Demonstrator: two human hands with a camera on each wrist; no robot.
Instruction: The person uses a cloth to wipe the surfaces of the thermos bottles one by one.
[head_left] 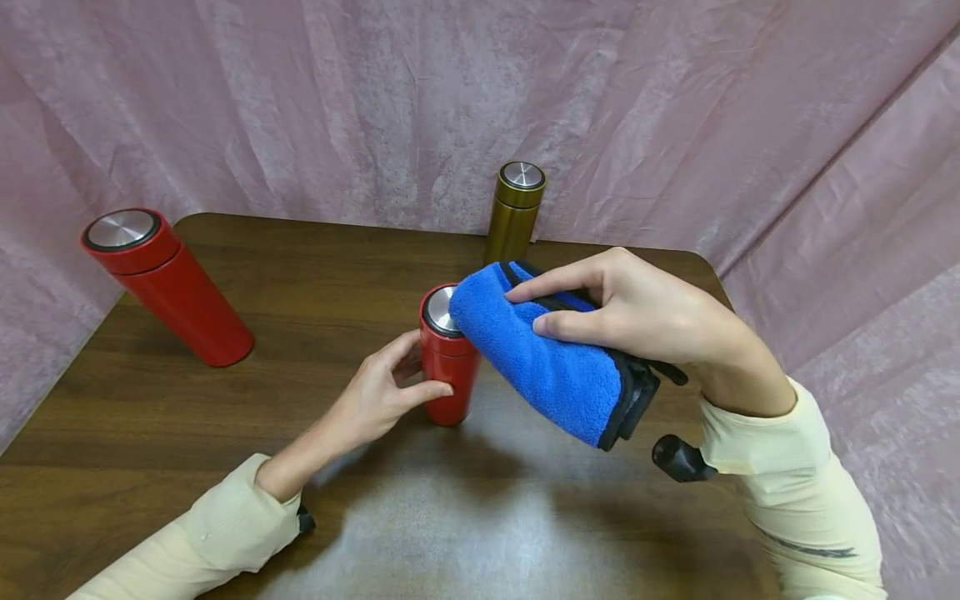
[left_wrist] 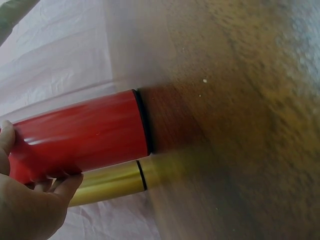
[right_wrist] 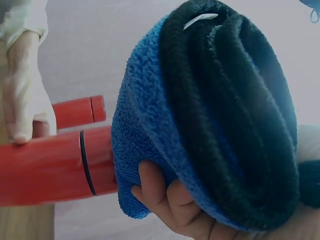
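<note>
A red thermos (head_left: 450, 375) with a brushed metal lid top stands upright on the wooden table. My left hand (head_left: 382, 392) grips its side, thumb across the front and fingers round the back. In the left wrist view, the fingers curl about the red thermos (left_wrist: 85, 135). My right hand (head_left: 637, 317) holds a folded blue towel (head_left: 540, 358) with black edging. One end of the towel overlaps the thermos lid (head_left: 441, 310), hiding its right part. The right wrist view shows the rolled towel (right_wrist: 145, 115) against the lid end, with fingers (right_wrist: 155, 187) bent under it.
A second, red thermos (head_left: 180, 292) stands at the left of the table (head_left: 337, 275). Behind the towel, near the back edge, is a gold thermos (head_left: 513, 212), its lower part hidden. Pink curtains (head_left: 420, 108) hang behind and to the right.
</note>
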